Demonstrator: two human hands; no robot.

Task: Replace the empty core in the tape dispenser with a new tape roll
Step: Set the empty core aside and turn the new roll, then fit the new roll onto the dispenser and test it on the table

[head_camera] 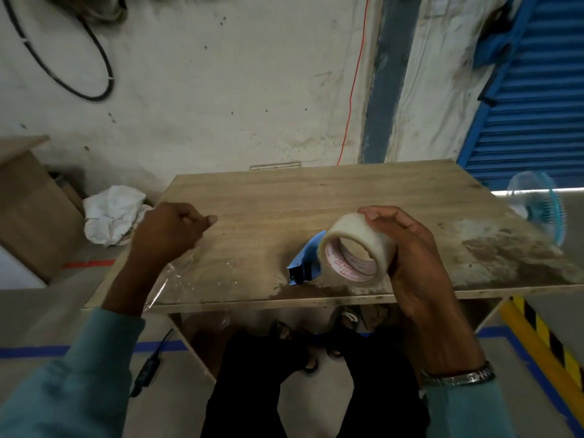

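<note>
Here, tape roll [355, 248]: gripped upright in the right hand [417, 260], fingers curled over its top.
Tape dispenser [305, 262]: blue, on the table [284, 197] just behind the roll.
Left hand [169, 229]: curled, pinching clear plastic wrap [177, 279].

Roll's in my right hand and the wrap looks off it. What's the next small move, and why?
Probably drop the plastic wrap that the left hand pinches, then reach for the blue dispenser. The right hand already holds the tape roll bare above the table; the dispenser lies untouched behind it.
</note>
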